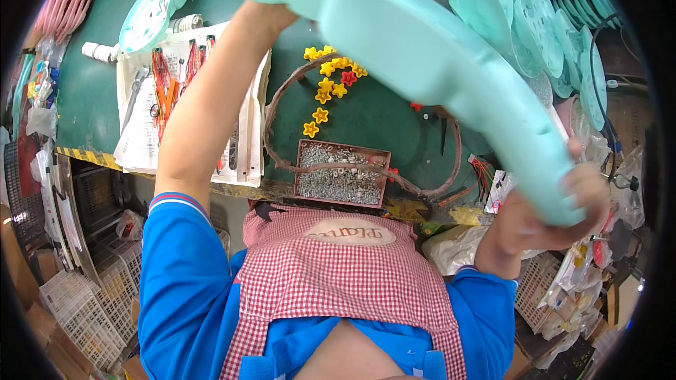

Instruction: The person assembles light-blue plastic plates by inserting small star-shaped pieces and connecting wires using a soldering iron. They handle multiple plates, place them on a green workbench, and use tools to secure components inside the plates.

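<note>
A long, curved mint-green plastic shell [415,42] is raised above the workbench. My right hand [556,214], slightly blurred, grips its lower right end. My left hand [271,15] reaches to the shell's underside farther left; its fingers are hidden behind the plastic. At the upper left, a mint-green piece [156,14] shows its inner side with thin wires; I cannot tell whether it joins the raised shell. Below the shell lie several yellow star-shaped pieces [320,115] and a red one [348,79]. A shallow tray [386,157] holds small metal screws.
A brown cord [269,123] loops over the green bench [84,112] and across the tray. Red wires [165,88] and an orange-handled tool [169,98] lie on white paper [137,141]. More mint-green shells [539,21] crowd the back right; pink parts [67,10] stack at back left.
</note>
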A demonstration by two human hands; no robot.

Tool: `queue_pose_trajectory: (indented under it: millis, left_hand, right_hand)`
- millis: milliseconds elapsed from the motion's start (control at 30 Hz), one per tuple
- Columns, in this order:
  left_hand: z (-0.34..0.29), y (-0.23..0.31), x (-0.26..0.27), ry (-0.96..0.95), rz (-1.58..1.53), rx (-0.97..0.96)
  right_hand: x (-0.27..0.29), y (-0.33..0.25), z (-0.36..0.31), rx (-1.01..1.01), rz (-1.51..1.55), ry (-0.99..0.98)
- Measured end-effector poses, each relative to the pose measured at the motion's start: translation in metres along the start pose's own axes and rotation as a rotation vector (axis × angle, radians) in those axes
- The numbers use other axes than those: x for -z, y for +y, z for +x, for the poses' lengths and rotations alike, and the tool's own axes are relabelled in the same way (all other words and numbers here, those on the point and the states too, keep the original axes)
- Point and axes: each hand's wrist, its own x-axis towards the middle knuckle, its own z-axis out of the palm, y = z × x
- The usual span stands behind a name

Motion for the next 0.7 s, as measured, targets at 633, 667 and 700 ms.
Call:
queue_pose_trajectory:
  millis: [633,667,700]
  left_hand:
    - [-0.075,-0.065,-0.125,-0.267,1.341,0.614]
    - [-0.079,-0.074,-0.124,-0.379,1.409,0.540]
    - [-0.075,-0.075,-0.126,-0.402,1.441,0.586]
  right_hand:
    - [-0.042,0.057,-0.072,-0.289,-0.251,-0.455]
    - [-0.060,0.067,-0.072,-0.305,-0.376,-0.433]
    - [-0.066,0.079,-0.082,-0.388,-0.277,-0.477]
